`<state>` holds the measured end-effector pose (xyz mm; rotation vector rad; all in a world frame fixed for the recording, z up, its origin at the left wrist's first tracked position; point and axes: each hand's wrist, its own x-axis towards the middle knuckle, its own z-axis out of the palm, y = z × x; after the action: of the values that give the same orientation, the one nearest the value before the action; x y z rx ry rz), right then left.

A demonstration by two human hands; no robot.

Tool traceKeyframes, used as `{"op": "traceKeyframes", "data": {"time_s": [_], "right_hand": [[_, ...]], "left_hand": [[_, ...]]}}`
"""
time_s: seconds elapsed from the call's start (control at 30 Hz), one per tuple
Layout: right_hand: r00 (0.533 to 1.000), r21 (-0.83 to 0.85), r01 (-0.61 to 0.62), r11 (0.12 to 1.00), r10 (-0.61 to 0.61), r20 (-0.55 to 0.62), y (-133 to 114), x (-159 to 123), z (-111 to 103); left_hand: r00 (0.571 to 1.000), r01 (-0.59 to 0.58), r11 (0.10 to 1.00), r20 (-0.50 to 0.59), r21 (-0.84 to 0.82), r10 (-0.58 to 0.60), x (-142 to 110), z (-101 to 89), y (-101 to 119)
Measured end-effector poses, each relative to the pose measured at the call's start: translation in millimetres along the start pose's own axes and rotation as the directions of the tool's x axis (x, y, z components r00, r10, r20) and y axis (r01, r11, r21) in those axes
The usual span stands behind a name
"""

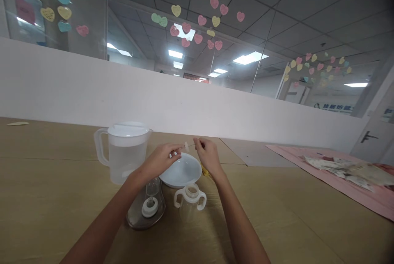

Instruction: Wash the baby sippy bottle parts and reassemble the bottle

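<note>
Above a white bowl, both of my hands are raised close together. My left hand pinches a small whitish translucent piece at its fingertips. From the other side, my right hand is closed on a thin rod that points at this piece; whether the rod sits inside it I cannot tell. Just in front of the bowl stands an uncapped clear baby bottle with two white handles. A grey tray lies under my left forearm, carrying a white bottle collar with a teat and a clear cap.
A lidded translucent pitcher with liquid in it stands left of the bowl. Something yellow lies partly hidden behind my right wrist. On the right, a pink cloth bears packets. A low white wall bounds the table's back.
</note>
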<state>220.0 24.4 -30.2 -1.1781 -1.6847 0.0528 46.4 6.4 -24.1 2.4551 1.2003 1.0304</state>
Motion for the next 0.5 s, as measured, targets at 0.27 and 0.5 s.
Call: {"op": "traceKeyframes", "data": {"time_s": [0.27, 0.5], "right_hand": [[0.985, 0.118, -0.128, 0.985, 0.140, -0.103, 14.8, 7.1, -13.6], [0.947, 0.279, -0.252, 0.927, 0.295, -0.126, 37.7, 13.2, -12.1]], "left_hand": [[0.998, 0.055, 0.998, 0.025, -0.009, -0.054, 0.4, -3.3, -16.7], [0.975, 0.094, 0.995, 0.206, -0.026, -0.087, -8.3, -17.2, -9.8]]}}
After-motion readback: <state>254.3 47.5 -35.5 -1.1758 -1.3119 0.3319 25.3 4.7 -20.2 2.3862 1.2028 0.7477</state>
